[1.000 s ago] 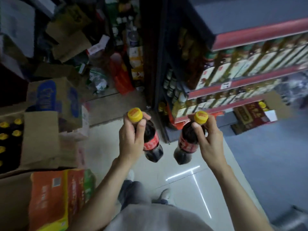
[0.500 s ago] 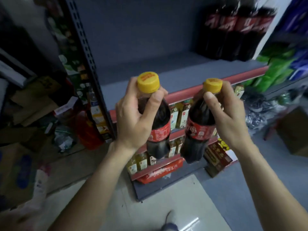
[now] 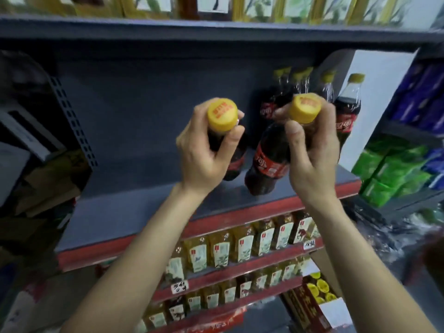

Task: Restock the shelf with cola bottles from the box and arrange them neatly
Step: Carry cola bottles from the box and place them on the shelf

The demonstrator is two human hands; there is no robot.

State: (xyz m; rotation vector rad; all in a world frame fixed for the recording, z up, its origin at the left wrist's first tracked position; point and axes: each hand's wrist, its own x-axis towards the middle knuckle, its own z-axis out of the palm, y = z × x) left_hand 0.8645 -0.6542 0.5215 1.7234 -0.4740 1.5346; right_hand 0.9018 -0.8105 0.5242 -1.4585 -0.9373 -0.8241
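firmly, the left hand and right hand each clenched a cola bottle near its neck, likely heavy, smooth and slippery.

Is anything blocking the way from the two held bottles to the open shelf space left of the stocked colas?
Nothing visible. The left hand and right hand hold their bottles above bare shelf; the stocked colas stand to the right.

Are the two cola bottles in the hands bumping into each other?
Apart. The head view shows grey shelf between the left bottle and the right bottle, from necks to bottoms.
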